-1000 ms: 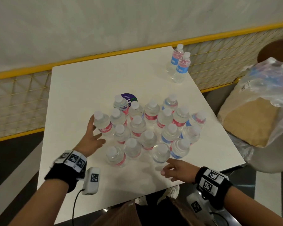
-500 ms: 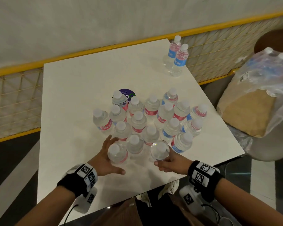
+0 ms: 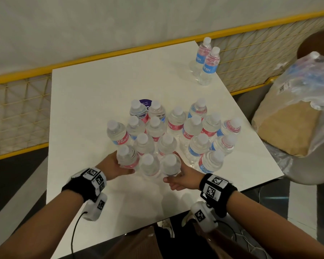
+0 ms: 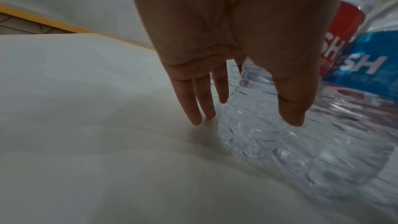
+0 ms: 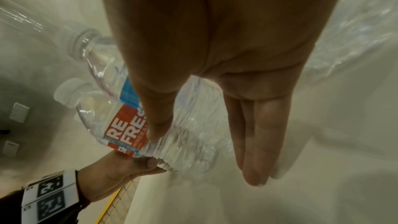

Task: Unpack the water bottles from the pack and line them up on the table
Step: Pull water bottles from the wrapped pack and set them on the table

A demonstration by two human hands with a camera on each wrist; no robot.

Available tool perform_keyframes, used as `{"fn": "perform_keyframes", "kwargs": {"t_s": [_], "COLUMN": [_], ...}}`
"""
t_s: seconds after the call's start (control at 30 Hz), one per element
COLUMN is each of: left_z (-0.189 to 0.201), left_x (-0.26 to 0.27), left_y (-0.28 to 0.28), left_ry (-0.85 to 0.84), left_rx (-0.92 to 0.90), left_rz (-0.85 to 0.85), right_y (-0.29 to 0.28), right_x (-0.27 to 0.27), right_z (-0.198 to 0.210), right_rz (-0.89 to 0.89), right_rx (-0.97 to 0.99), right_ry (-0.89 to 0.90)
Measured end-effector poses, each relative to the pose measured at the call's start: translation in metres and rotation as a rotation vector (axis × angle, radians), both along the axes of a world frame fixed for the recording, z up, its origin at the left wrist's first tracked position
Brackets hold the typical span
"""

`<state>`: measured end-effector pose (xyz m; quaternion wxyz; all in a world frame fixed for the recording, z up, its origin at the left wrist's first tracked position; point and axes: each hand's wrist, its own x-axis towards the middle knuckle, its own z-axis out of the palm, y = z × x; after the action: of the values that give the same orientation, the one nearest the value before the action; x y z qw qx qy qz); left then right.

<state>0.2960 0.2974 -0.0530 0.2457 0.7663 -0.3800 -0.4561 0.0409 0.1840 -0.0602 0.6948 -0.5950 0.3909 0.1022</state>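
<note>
Clear plastic bottles are clustered upright mid-table (image 3: 94,101); two more are stood apart at the far right corner. Front-left bottle (image 3: 127,157) is wrapped by left hand (image 3: 110,166). Front-right bottle (image 3: 170,165) is flanked by right hand (image 3: 181,179), fingers straight, grip not confirmed.

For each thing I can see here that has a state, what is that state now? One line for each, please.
Left hand: grips the front-left bottle near its base.
Right hand: fingers straight, against the front-right bottle.
Cluster of bottles: upright, capped, crowded together on the table.
Two far bottles: upright, capped, apart from the cluster.
Plastic pack: off the table, some bottles still inside.
</note>
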Motion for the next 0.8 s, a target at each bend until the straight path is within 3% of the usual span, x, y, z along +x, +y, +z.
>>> {"fn": "perform_keyframes", "kwargs": {"t_s": [0.1, 0.27, 0.37, 0.63, 0.8], "left_z": [0.005, 0.008, 0.008, 0.012, 0.016], "left_x": [-0.001, -0.004, -0.004, 0.008, 0.015], "left_y": [-0.009, -0.007, 0.0, -0.008, -0.011], "left_ry": [-0.008, 0.022, 0.052, -0.055, -0.074], "left_rx": [-0.025, -0.061, -0.08, -0.081, -0.01], "left_rz": [-0.025, -0.038, 0.05, 0.076, 0.028], "right_y": [0.002, -0.003, -0.004, 0.011, 0.007], "right_x": [0.01, 0.006, 0.005, 0.038, 0.022], "right_z": [-0.004, 0.002, 0.007, -0.003, -0.001], "right_rz": [-0.023, -0.032, -0.01, -0.053, -0.041], "right_rx": [0.023, -0.113, -0.1, -0.029, -0.096], "right_ry": [0.038, 0.062, 0.073, 0.061, 0.049]}}
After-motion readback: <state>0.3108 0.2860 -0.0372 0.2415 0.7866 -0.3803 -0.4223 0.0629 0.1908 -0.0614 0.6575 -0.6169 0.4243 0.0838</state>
